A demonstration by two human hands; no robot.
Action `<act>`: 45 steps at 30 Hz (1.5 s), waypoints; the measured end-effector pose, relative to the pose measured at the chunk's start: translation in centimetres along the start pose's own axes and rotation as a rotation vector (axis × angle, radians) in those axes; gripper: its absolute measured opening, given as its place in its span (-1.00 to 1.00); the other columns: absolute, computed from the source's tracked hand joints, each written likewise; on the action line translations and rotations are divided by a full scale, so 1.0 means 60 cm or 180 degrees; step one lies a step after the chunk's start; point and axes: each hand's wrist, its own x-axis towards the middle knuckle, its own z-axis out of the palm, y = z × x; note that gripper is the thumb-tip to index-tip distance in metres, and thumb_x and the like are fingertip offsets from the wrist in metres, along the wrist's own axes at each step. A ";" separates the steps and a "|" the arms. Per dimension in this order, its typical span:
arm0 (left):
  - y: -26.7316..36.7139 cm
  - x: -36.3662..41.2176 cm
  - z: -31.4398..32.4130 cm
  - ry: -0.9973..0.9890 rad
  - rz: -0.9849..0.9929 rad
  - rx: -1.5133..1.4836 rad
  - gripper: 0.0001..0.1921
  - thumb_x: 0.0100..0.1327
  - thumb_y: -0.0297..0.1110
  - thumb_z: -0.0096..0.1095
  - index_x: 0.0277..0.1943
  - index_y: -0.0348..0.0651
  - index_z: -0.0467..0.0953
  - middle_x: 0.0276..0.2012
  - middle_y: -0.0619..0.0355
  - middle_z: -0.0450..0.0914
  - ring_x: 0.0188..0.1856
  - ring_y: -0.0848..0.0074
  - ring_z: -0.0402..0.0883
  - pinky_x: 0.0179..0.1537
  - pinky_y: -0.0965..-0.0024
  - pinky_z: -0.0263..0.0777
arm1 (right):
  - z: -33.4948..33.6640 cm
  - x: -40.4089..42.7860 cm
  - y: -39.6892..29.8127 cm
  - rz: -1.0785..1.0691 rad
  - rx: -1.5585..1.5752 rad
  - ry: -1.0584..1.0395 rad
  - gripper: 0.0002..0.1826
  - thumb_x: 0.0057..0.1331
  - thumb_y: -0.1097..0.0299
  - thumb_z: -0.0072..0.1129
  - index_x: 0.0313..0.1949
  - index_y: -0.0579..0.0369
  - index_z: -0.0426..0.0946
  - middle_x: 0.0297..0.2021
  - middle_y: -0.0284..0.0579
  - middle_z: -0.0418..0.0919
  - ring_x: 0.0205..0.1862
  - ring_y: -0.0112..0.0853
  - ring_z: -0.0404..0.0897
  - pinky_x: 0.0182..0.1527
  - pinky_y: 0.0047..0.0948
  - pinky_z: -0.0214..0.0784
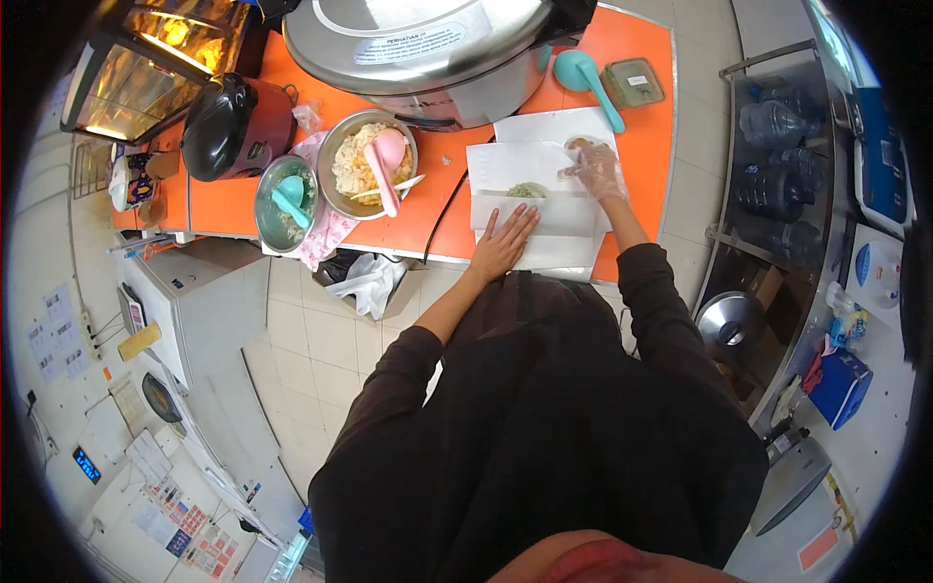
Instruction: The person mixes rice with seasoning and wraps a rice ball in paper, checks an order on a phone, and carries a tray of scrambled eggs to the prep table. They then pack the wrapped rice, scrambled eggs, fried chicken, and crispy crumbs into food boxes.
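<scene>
My left hand [508, 239] is bare and lies flat on the folded front part of white wrapping paper [503, 164], fingers extended. My right hand [599, 173] wears a clear plastic glove and is over the paper's right side. At its fingers is a small brown piece of food [579, 143]; whether they grip it or only touch it cannot be made out. Between my hands a pale green mound of food [526, 190], perhaps rice, lies on the paper, its near side covered by the fold. More white sheets [547, 255] lie beneath.
On the orange table [444, 211] stand a large steel rice warmer [452, 80], a steel bowl [413, 157] with a pink ladle [383, 164], and a smaller bowl [262, 208] with a teal ladle [290, 200]. Another teal ladle [594, 84] and a lidded container [633, 82] are at the back right.
</scene>
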 end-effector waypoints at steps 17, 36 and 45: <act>0.045 0.033 -0.014 -0.0054 -0.0643 -0.0294 -0.35 0.25 -0.21 -0.02 0.39 -0.12 0.05 0.43 0.20 -0.01 0.46 0.41 -0.10 0.40 0.04 -0.26 | 0.043 0.053 0.087 0.0675 0.0248 -0.1162 -0.26 -0.30 0.40 0.52 -0.02 0.01 0.44 -0.04 0.01 0.48 -0.06 -0.07 0.50 -0.05 -0.25 0.36; 0.019 0.015 -0.006 0.0173 -0.0258 -0.0103 -0.37 0.21 -0.36 -0.12 0.37 -0.23 0.08 0.42 0.11 -0.01 0.46 0.34 -0.09 0.40 0.00 -0.24 | -0.002 0.024 0.013 -0.0191 -0.0260 -0.0464 -0.51 -0.17 0.33 0.44 -0.18 -0.01 0.52 -0.41 -0.11 0.57 -0.31 -0.23 0.56 -0.23 -0.34 0.42; 0.007 0.007 0.000 0.0091 -0.0199 -0.0014 -0.35 0.19 -0.36 -0.13 0.38 -0.23 0.05 0.43 0.10 -0.05 0.47 0.32 -0.13 0.40 -0.01 -0.26 | 0.015 0.013 0.016 -0.0710 0.0148 0.0296 -0.62 -0.10 0.38 0.41 -0.27 0.12 0.48 -0.45 -0.03 0.53 -0.36 -0.13 0.53 -0.19 -0.28 0.40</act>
